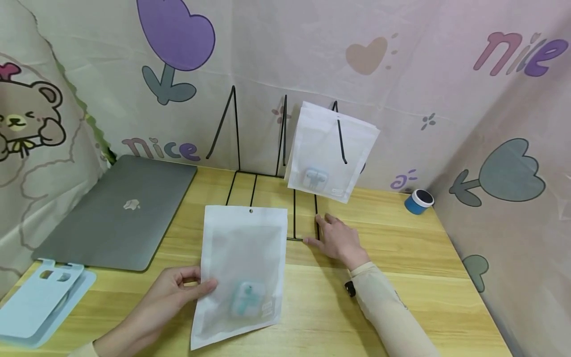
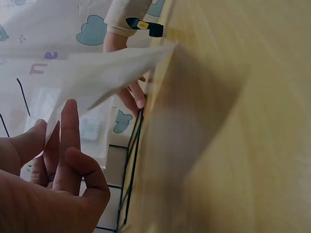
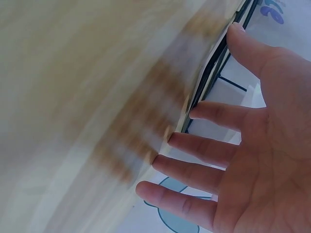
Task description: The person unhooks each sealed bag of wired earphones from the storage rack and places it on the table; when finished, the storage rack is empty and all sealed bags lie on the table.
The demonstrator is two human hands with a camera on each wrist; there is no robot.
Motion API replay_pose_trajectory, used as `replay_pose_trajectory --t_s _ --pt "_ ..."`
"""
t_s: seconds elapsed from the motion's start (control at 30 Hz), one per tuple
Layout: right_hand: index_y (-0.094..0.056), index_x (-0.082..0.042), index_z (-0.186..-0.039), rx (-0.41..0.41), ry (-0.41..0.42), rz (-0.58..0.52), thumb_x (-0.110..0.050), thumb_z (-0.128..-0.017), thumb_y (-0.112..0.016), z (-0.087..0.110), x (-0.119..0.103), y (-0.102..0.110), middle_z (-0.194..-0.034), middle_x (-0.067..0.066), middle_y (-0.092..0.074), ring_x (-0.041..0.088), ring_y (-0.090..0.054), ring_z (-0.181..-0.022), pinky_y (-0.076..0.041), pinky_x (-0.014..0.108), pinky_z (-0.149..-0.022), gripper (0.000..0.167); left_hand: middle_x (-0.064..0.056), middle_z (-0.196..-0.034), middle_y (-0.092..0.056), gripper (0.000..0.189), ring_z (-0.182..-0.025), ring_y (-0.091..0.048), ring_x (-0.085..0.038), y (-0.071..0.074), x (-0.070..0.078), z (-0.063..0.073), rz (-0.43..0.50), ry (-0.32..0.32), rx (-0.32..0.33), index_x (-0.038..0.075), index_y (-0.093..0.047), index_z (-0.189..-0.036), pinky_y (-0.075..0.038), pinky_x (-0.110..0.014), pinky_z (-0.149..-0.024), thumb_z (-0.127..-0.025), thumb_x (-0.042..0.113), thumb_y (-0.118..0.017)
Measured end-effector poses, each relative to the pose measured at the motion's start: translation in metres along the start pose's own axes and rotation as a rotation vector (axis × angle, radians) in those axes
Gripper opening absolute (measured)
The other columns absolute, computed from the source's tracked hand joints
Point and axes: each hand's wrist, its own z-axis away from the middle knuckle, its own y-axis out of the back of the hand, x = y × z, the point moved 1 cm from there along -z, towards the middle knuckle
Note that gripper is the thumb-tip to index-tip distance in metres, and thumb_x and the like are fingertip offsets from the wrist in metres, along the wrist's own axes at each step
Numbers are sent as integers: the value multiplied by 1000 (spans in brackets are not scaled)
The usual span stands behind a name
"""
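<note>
A flat white pouch [image 1: 243, 258] with a small hole near its top edge is held up by my left hand [image 1: 171, 292], which pinches its left edge between thumb and fingers. Through its frosted front shows an earphone case [image 1: 247, 299] with pale teal earphones. My right hand [image 1: 339, 238] rests with spread fingers at the right front corner of the black wire rack [image 1: 294, 218]; in the right wrist view its fingers [image 3: 204, 148] are fairly straight. On the rack's right hook hang several similar white pouches [image 1: 327, 148], the front one with an earphone case inside.
A grey laptop [image 1: 134, 213] lies closed at the left. In front of it is a light blue stand [image 1: 44, 302]. A small blue jar [image 1: 419, 202] with a white-rimmed lid stands at the back right. Behind the table hangs a printed cloth [image 1: 276, 44].
</note>
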Motion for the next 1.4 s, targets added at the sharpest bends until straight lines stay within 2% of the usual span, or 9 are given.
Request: replay_pose_trajectory --t_s 0.2,0.33,0.5,0.6,0.8,1.0,1.13,1.27,1.4 --pt "-41 -16 -152 5 3 8 -72 -88 -53 -2 -1 1 -152 18 -38 40 -45 -131 -53 58 -76 86 -8 -108 -66 36 -102 -55 -19 8 -17 8 30 61 -26 -3 -68 -111 -50 -32 -84 -92 28 -72" --pt "-42 -15 -152 8 12 16 -72 -88 -53 -2 0 1 -151 18 -40 40 -47 -129 -54 56 -74 86 -10 -111 -68 37 -97 -62 -20 14 -31 13 20 64 -82 -6 -67 -113 -54 -31 -79 -94 26 -70" --pt "-42 -14 -152 -9 7 18 -71 -88 -53 2 2 -1 -151 19 -40 40 -47 -129 -54 56 -74 86 -6 -89 -67 31 -76 -61 -17 19 -44 17 -19 74 -147 -4 -64 -98 -50 -26 -66 -96 27 -68" --pt "-42 -14 -151 0 6 16 -71 -88 -54 3 2 -1 -150 19 -41 40 -47 -129 -54 56 -73 86 -3 -74 -59 32 -64 -53 -15 21 -49 19 -27 84 -146 -2 -56 -89 -43 -25 -59 -96 27 -67" --pt "-42 -15 -152 1 17 4 -72 -89 -52 2 0 -1 -151 19 -40 41 -47 -130 -54 57 -76 86 -1 -65 -48 31 -54 -50 -14 33 -47 23 -39 59 -169 1 -45 -85 -45 -26 -53 -97 22 -65" --pt "-41 -15 -152 5 12 10 -72 -88 -52 -1 0 -1 -151 18 -40 40 -46 -130 -53 58 -78 86 2 -59 -38 33 -51 -46 -13 49 -42 23 -154 33 -174 6 -41 -81 -38 -25 -49 -97 22 -66" --pt "-41 -16 -152 1 15 7 -72 -88 -52 -1 -1 -1 -151 18 -40 40 -46 -130 -52 59 -78 86 -2 -58 -48 33 -48 -53 -17 56 -45 24 -237 24 -181 6 -43 -80 -36 -27 -47 -96 23 -67" --pt "-41 -16 -152 -8 7 11 -72 -89 -51 -1 -1 -2 -152 18 -39 40 -46 -130 -53 58 -75 86 -7 -61 -54 32 -47 -58 -26 62 -46 23 -271 15 -186 5 -46 -81 -38 -27 -46 -94 22 -69" --pt "-39 -16 -153 -14 2 12 -72 -89 -50 0 -1 -1 -153 17 -38 39 -46 -130 -55 54 -70 86 -6 -62 -55 33 -48 -60 -30 68 -46 22 -311 49 -185 5 -50 -83 -41 -26 -46 -92 28 -72"
